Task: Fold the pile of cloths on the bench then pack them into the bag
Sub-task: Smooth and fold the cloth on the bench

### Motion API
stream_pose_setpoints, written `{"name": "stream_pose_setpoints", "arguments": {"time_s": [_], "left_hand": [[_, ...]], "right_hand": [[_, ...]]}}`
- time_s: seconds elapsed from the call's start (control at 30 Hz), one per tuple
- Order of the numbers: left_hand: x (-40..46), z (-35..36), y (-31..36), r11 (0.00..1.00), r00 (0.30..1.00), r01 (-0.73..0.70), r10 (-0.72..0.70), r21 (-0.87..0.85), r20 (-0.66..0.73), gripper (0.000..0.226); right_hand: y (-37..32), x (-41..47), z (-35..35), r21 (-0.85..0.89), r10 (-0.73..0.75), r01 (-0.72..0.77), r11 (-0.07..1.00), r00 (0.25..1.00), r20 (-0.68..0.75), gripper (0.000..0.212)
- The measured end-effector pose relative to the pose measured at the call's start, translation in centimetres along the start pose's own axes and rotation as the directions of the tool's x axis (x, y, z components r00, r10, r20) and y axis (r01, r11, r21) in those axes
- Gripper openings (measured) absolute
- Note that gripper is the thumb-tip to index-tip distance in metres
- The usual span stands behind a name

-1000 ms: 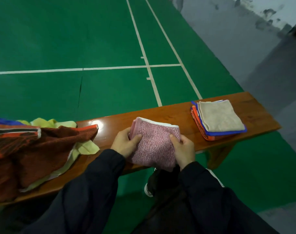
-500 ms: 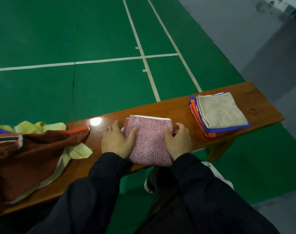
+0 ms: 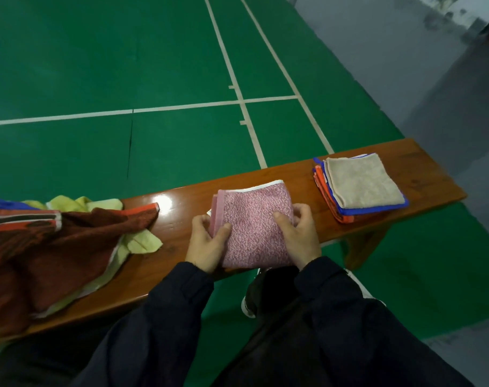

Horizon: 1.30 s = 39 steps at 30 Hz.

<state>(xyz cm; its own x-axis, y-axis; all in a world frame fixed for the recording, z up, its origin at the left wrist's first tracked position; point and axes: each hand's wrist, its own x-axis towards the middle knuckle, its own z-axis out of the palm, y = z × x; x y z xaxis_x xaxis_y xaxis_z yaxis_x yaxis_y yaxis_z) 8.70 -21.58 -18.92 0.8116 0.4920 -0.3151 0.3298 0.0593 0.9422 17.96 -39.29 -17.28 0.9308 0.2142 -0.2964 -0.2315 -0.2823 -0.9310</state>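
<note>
Pink cloth (image 3: 254, 224) on counter (image 3: 182, 208): left hand (image 3: 208, 244) and right hand (image 3: 299, 236) went from pressing flat to pinching its edges.

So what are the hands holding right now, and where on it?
The folded pink cloth: the left hand grips its left edge, the right hand its right edge, thumbs on top.

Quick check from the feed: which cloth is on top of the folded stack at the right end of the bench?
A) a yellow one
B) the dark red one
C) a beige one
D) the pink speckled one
C: a beige cloth tops the folded stack, above blue and orange edges; both hands hold the pink cloth mid-bench.
</note>
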Motion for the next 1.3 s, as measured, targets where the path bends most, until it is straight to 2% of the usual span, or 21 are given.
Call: {"name": "stream_pose_setpoints", "arguments": {"time_s": [0.1, 0.13, 0.17, 0.23, 0.3, 0.43, 0.57, 0.63, 0.67, 0.7, 0.73, 0.77, 0.8, 0.87, 0.93, 1.0, 1.1, 1.17, 1.3], "left_hand": [[-0.5, 1.2, 1.1, 0.981, 0.988, -0.108, 0.124, -0.160, 0.095, 0.076], [-0.5, 1.9, 1.7, 0.974, 0.976, -0.166, 0.185, -0.154, 0.118, 0.079], [-0.3, 2.8, 2.1, 0.965, 0.960, -0.231, 0.247, -0.122, 0.130, 0.075], [0.2, 5.3, 3.9, 0.935, 0.927, -0.353, 0.356, -0.045, 0.119, 0.051], [0.9, 8.2, 5.7, 0.917, 0.913, -0.396, 0.398, -0.042, 0.094, 0.034], [2.0, 14.3, 9.7, 0.938, 0.923, -0.340, 0.348, -0.073, 0.165, 0.028], [4.4, 19.4, 11.3, 0.969, 0.923, -0.241, 0.248, -0.061, 0.295, 0.047], [5.5, 21.3, 10.6, 0.981, 0.915, -0.188, 0.190, -0.042, 0.357, 0.062], [6.0, 22.1, 9.8, 0.981, 0.907, -0.190, 0.162, 0.035, 0.390, 0.071], [6.3, 22.8, 8.9, 0.955, 0.898, -0.230, 0.135, 0.186, 0.419, 0.077], [6.4, 23.3, 7.9, 0.888, 0.894, -0.287, 0.115, 0.359, 0.432, 0.080], [6.5, 23.6, 6.8, 0.813, 0.894, -0.331, 0.107, 0.480, 0.436, 0.081], [6.5, 23.7, 6.0, 0.774, 0.892, -0.356, 0.113, 0.524, 0.438, 0.080], [6.8, 23.8, 5.1, 0.781, 0.888, -0.382, 0.161, 0.494, 0.431, 0.079], [7.0, 24.0, 4.7, 0.783, 0.863, -0.433, 0.217, 0.447, 0.457, 0.080], [6.6, 24.1, 4.6, 0.776, 0.844, -0.473, 0.265, 0.416, 0.466, 0.087], [5.8, 24.1, 5.2, 0.826, 0.877, -0.467, 0.387, 0.316, 0.286, 0.083], [5.5, 23.9, 5.5, 0.836, 0.876, -0.478, 0.431, 0.271, 0.215, 0.069], [4.4, 22.3, 5.7, 0.814, 0.888, -0.456, 0.389, 0.359, 0.246, 0.060]], "right_hand": [[-1.2, -0.3, -2.0, 0.133, -0.077, 0.081, 0.988, 0.996, -0.038, 0.041], [-1.5, -0.2, -2.9, 0.140, -0.107, 0.114, 0.984, 0.993, -0.059, 0.043], [-1.9, 0.0, -3.9, 0.142, -0.132, 0.142, 0.980, 0.988, -0.076, 0.043], [-2.9, 0.7, -6.5, 0.154, -0.157, 0.169, 0.974, 0.984, -0.087, 0.041], [-3.7, 2.1, -9.4, 0.180, -0.170, 0.187, 0.966, 0.979, -0.109, 0.039], [-5.8, 5.0, -15.9, 0.056, -0.228, 0.244, 0.968, 0.951, -0.209, 0.038], [-7.5, 9.1, -21.4, -0.076, -0.235, 0.223, 0.972, 0.937, -0.259, 0.043], [-6.6, 11.3, -23.3, -0.162, -0.196, 0.154, 0.975, 0.938, -0.287, 0.049], [-6.0, 12.0, -23.8, -0.223, -0.167, 0.103, 0.969, 0.943, -0.290, 0.053], [-5.2, 12.4, -24.1, -0.317, -0.146, 0.050, 0.947, 0.946, -0.288, 0.055], [-4.2, 12.6, -24.2, -0.447, -0.161, 0.021, 0.894, 0.947, -0.279, 0.055], [-3.2, 12.5, -24.0, -0.594, -0.223, 0.036, 0.804, 0.944, -0.245, 0.054], [-2.3, 12.1, -23.6, -0.722, -0.312, 0.096, 0.686, 0.934, -0.172, 0.050], [-0.8, 11.6, -22.4, -0.860, -0.443, 0.261, 0.439, 0.895, 0.046, 0.044], [0.5, 11.5, -21.5, -0.894, -0.440, 0.319, 0.315, 0.884, 0.160, 0.043], [1.2, 11.5, -21.1, -0.897, -0.387, 0.269, 0.351, 0.914, 0.123, 0.043], [1.1, 11.2, -21.1, -0.864, -0.402, 0.222, 0.452, 0.915, 0.024, 0.040], [0.9, 10.5, -21.1, -0.851, -0.470, 0.252, 0.460, 0.883, 0.008, 0.036], [-0.3, 8.2, -19.5, -0.832, -0.674, 0.395, 0.389, 0.738, 0.036, 0.019]]}}
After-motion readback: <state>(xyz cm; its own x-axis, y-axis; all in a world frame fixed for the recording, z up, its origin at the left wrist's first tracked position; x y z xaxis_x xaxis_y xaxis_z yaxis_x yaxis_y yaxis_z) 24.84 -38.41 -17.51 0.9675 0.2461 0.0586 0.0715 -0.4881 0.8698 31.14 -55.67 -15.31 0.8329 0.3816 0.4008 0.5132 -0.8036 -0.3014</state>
